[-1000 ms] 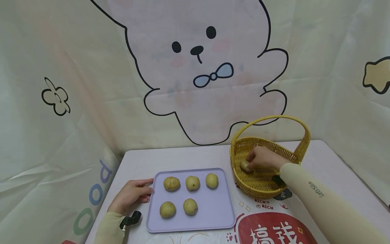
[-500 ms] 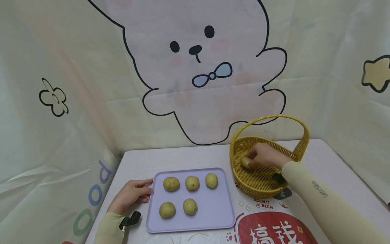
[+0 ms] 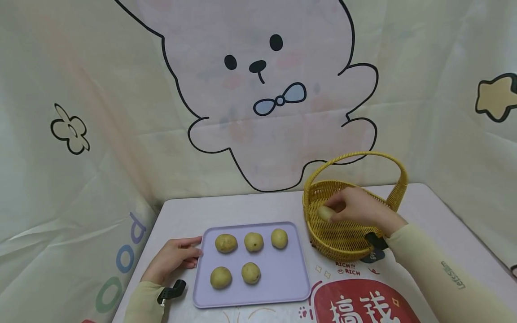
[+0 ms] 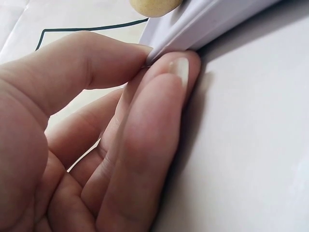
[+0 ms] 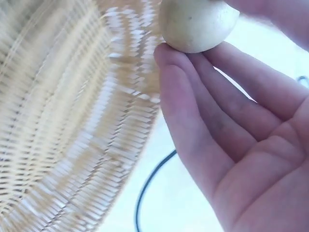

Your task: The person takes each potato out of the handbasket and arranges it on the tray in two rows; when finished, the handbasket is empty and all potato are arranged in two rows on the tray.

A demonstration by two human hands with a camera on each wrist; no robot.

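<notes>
My right hand [image 3: 355, 207] pinches a small potato [image 3: 325, 213] between thumb and fingertips, over the left part of the yellow woven basket [image 3: 343, 255]. In the right wrist view the potato [image 5: 198, 24] shows at the top, with the basket wall [image 5: 120, 125] beside the fingers. My left hand [image 3: 173, 259] pinches the left rim of the lilac tray [image 3: 282, 287]; the left wrist view shows its fingertips on that tray edge [image 4: 181, 36]. Several potatoes lie apart on the tray in two rows, among them one at the front left [image 3: 221, 277] and one at the front middle [image 3: 251, 273].
The basket's tall arched handle [image 3: 397, 193] rises over the right forearm. A white table [image 3: 238, 208] carries tray and basket, with a red printed patch [image 3: 363, 300] at its front. A curtain [image 3: 161, 170] with cartoon drawings hangs behind and at both sides.
My right hand has lifted the potato slightly off the basket's floor, and the right forearm has shifted to the right. The left hand and tray keep their places.
</notes>
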